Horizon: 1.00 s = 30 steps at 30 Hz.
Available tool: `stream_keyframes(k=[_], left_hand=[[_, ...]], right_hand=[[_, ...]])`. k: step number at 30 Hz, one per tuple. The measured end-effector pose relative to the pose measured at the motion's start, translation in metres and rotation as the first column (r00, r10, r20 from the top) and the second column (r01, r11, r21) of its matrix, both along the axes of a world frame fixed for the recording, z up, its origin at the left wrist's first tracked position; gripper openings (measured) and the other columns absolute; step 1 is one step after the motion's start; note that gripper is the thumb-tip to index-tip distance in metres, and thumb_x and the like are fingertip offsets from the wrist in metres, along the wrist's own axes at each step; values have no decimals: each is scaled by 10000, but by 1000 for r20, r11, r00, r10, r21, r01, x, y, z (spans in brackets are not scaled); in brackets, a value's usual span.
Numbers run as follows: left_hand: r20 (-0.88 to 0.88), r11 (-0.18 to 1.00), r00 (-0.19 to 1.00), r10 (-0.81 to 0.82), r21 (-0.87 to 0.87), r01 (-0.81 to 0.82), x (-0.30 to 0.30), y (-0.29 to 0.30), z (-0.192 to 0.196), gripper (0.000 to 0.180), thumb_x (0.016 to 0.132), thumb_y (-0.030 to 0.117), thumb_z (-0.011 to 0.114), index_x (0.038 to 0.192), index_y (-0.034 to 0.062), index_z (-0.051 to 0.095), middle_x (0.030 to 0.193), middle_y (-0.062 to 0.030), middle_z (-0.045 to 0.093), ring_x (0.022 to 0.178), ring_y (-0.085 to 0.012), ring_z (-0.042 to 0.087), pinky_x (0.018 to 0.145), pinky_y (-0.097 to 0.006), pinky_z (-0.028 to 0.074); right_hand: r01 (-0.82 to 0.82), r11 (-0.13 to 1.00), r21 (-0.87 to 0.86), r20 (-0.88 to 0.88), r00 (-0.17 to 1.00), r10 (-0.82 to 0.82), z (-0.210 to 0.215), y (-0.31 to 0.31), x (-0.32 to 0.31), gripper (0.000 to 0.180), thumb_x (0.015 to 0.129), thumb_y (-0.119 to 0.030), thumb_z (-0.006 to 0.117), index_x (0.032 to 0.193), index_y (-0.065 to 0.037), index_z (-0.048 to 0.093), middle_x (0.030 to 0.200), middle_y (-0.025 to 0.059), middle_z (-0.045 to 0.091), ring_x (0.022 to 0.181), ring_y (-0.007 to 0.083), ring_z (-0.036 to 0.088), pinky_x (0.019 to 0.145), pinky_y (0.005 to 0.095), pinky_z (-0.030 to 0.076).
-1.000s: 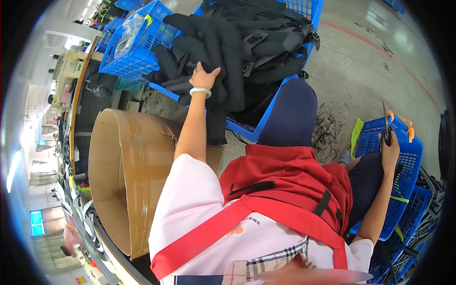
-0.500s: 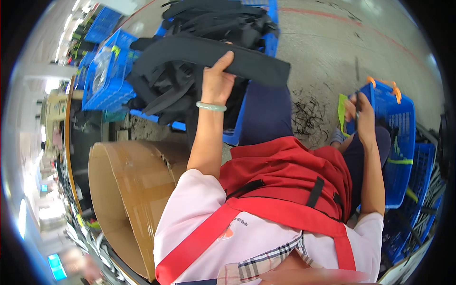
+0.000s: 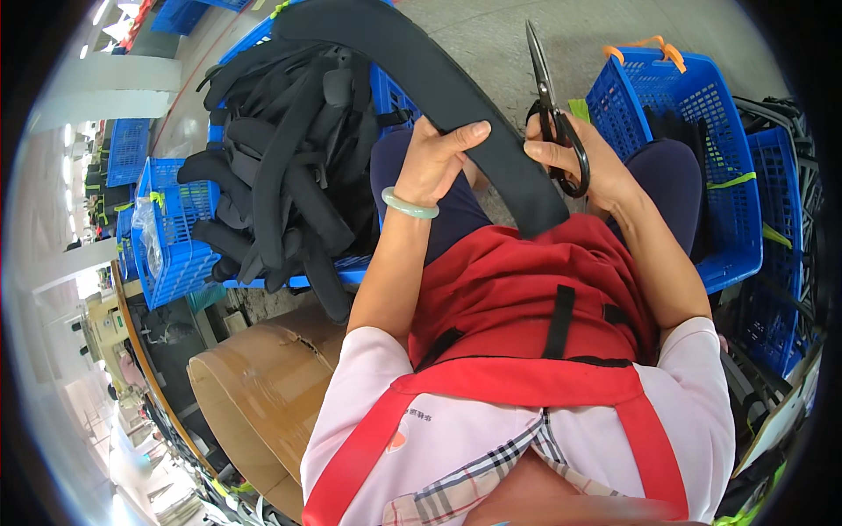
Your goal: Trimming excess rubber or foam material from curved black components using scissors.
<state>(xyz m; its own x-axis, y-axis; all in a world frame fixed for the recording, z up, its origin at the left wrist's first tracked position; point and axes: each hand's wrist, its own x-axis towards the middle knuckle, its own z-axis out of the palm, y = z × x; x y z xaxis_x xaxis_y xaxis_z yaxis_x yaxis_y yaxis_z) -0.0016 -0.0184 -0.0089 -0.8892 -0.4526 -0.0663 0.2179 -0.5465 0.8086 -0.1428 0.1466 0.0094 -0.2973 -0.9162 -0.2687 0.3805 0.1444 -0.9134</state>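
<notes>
Black, matte fabric covers the padded strap (image 3: pixel 434 81), a broad curved piece that slants over the person's lap. Its near end hangs squared off just by the red apron (image 3: pixel 526 285) (whether the two touch, I can't tell), while the far part arches up and left, over the edge of the pile of black pieces (image 3: pixel 294 175) in the blue basket (image 3: pixel 351 276).

The left hand (image 3: pixel 434 162) is clamped on the strap toward that near end, thumb lying across the upper face, fingers out of sight behind. The right hand (image 3: pixel 596 162) is closed around the handles of the scissors (image 3: pixel 545 96), whose blades look pressed together and point away from the body. Its thumb sits right by the strap's edge; contact is hard to judge. The hands are apart, with the strap's width between them.

I'd judge the strap light and softly padded, yet firm enough to keep its arc when held near one end. The dull cloth should grip well rather than slip, and nothing about it seems fragile. A thumb-over, fingers-under pinch across the width suits it; taken by the tip alone, the long curved part would probably droop or twist.
</notes>
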Motion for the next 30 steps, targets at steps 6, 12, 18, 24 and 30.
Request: stream_keyframes(k=[6, 12, 18, 24, 30], left_hand=[[19, 993, 996, 92, -74, -90, -24, 10, -10, 200, 803, -25, 716, 985, 8, 640, 934, -49, 664, 846, -144, 639, 766, -277, 507], [77, 999, 997, 31, -21, -30, -8, 14, -23, 200, 768, -58, 740, 940, 14, 670, 899, -58, 684, 815, -148, 654, 759, -281, 518], [-15, 1000, 1000, -5, -25, 4, -2, 0, -30, 163, 769, -77, 728, 904, 7, 690, 874, -65, 698, 793, -150, 664, 754, -272, 528], [-37, 996, 997, -69, -60, 67, 2, -2, -35, 196, 810, -101, 655, 966, 16, 679, 944, -66, 690, 861, -156, 660, 800, -288, 516], [-54, 997, 995, -82, 0, 82, 3, 1, -36, 214, 816, -100, 641, 989, 22, 670, 952, -68, 686, 875, -164, 658, 810, -293, 513]], right_hand=[[184, 975, -124, -176, 963, -204, -15, -4, -2, 214, 815, -139, 756, 892, -67, 569, 776, -31, 572, 694, 35, 506, 628, 207, 408], [181, 983, -3, -544, 825, -154, -22, 12, -1, 215, 857, -130, 700, 978, -17, 562, 780, -7, 566, 649, 58, 480, 595, 204, 401], [0, 986, 169, -535, 840, 92, -11, 57, -2, 539, 796, -296, 759, 1150, 10, 492, 872, 70, 584, 751, 127, 498, 692, 267, 438], [-69, 975, 211, -626, 757, 188, -20, 68, 7, 677, 717, -383, 807, 1166, 12, 490, 871, 101, 547, 737, 186, 508, 671, 315, 434], [-98, 968, 230, -608, 762, 221, -18, 62, 7, 636, 741, -386, 790, 1142, 10, 495, 826, 124, 544, 680, 223, 508, 647, 337, 430]])
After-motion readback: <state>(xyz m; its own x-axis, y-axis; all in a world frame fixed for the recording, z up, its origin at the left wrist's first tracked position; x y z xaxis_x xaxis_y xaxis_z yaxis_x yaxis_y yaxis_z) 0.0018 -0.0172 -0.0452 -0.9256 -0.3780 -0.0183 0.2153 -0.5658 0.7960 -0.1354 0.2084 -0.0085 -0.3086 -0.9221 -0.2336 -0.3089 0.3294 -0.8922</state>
